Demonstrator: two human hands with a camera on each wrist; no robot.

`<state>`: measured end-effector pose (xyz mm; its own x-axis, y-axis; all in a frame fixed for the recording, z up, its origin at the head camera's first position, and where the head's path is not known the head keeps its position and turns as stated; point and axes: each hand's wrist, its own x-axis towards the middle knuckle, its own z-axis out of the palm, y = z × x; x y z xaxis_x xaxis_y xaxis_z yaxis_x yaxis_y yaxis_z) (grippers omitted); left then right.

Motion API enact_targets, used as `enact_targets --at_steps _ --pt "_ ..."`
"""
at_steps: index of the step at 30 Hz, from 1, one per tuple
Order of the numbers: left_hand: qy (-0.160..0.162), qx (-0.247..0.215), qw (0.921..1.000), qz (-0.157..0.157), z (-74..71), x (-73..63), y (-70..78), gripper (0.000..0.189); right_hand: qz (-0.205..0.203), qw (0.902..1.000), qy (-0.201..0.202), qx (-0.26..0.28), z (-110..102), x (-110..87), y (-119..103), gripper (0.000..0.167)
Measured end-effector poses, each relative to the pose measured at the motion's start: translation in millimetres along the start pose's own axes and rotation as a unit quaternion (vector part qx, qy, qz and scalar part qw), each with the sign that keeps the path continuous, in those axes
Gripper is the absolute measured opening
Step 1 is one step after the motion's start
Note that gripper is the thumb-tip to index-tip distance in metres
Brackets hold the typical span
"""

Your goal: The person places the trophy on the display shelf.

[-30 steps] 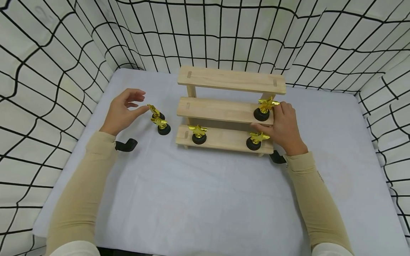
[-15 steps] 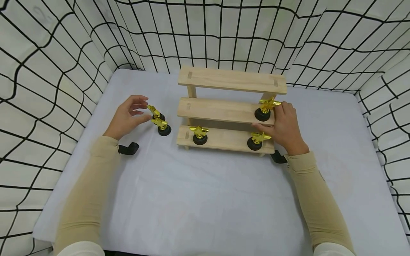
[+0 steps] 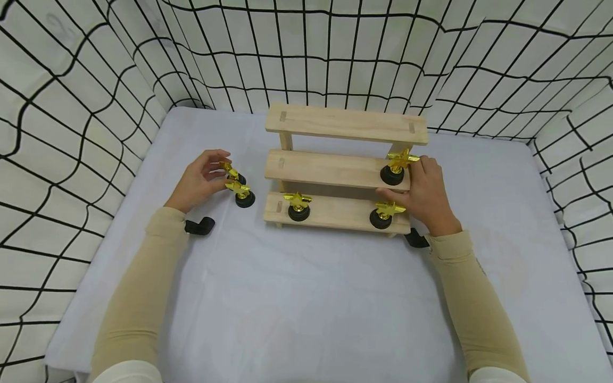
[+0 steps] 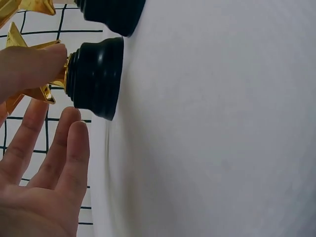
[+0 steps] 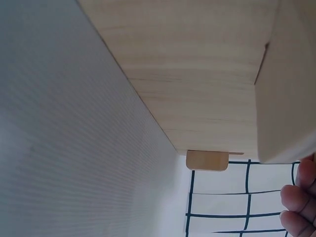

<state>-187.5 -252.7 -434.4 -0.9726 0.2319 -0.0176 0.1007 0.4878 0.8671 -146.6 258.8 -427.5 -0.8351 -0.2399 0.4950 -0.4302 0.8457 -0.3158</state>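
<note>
Two small trophies stand on the white table, each a gold star figure on a round black base. My left hand (image 3: pixel 201 178) is at the rear one (image 3: pixel 231 171), just behind the front one (image 3: pixel 245 199). In the left wrist view the thumb (image 4: pixel 37 69) overlaps the rear trophy's gold neck, above its black base (image 4: pixel 98 76), and the other fingers extend straight on the far side. My right hand (image 3: pixel 423 194) grips the right end of a three-tier wooden shelf (image 3: pixel 330 167), thumb at the front, fingertips (image 5: pixel 296 200) showing past the wood in the right wrist view.
One trophy (image 3: pixel 392 173) stands on the middle tier's right end. The bottom tier bears two more, one left (image 3: pixel 298 210) and one right (image 3: pixel 380 218). Black wire mesh (image 3: pixel 330 58) borders the white-covered table (image 3: pixel 306 298) at the back and sides.
My left hand has moved right and toward me, bringing its thumb and fingers around the rear trophy. My right hand keeps its grip on the shelf. The trophies have stayed in place.
</note>
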Motion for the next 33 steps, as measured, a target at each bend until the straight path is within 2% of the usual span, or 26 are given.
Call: enact_targets --at_steps 10,13,21,28,33 --pt "-0.009 -0.002 0.9996 0.025 7.9 2.9 -2.8 0.066 -0.015 0.9998 0.012 0.003 2 -0.5 0 0.113" --pt "-0.013 0.008 0.9996 0.023 9.5 2.7 -4.3 0.067 -0.015 0.9998 0.013 0.004 2 -0.7 1 0.113" --pt "-0.015 -0.002 0.9999 0.006 12.3 -0.9 -5.9 0.065 -0.013 0.9998 0.012 0.007 2 -1.1 0 0.113" --pt "-0.004 0.007 0.9993 0.035 14.9 -1.5 -10.1 0.058 -0.007 0.9999 0.012 0.008 2 -1.7 -1 0.114" --pt "0.013 -0.012 0.9992 0.035 17.9 -0.7 -15.9 0.055 -0.007 0.9999 0.013 0.005 1 -1.9 0 0.114"
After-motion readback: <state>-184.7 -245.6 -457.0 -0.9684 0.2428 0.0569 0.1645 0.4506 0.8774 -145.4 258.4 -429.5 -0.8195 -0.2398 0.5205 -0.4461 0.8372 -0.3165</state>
